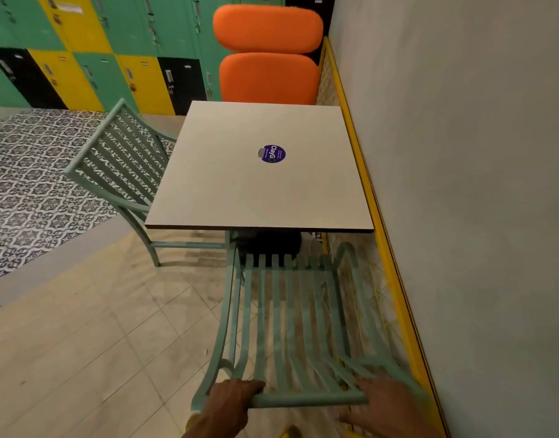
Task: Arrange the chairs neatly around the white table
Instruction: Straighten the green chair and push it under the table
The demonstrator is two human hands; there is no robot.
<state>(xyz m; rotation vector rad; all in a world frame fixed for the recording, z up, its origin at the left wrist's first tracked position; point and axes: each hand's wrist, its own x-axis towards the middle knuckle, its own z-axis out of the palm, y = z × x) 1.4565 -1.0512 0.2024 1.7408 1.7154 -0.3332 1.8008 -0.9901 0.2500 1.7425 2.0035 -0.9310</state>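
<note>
Gripping the near chair [291, 311]'s top rail, left hand [230, 398] closed; right hand [382, 403] blurred, seemingly closed. Pushing askew risked scraping the wall [461, 184].

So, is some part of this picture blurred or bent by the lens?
Head view: the near green chair and right hand are motion-smeared; the white table and its sticker stay sharp; the wide lens bows the yellow rail and tilts the lockers.

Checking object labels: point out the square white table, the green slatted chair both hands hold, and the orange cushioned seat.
square white table [227, 184], head view, bare top.
green slatted chair [291, 314], head view, slats.
orange cushioned seat [268, 79], head view, lower cushion.
</note>
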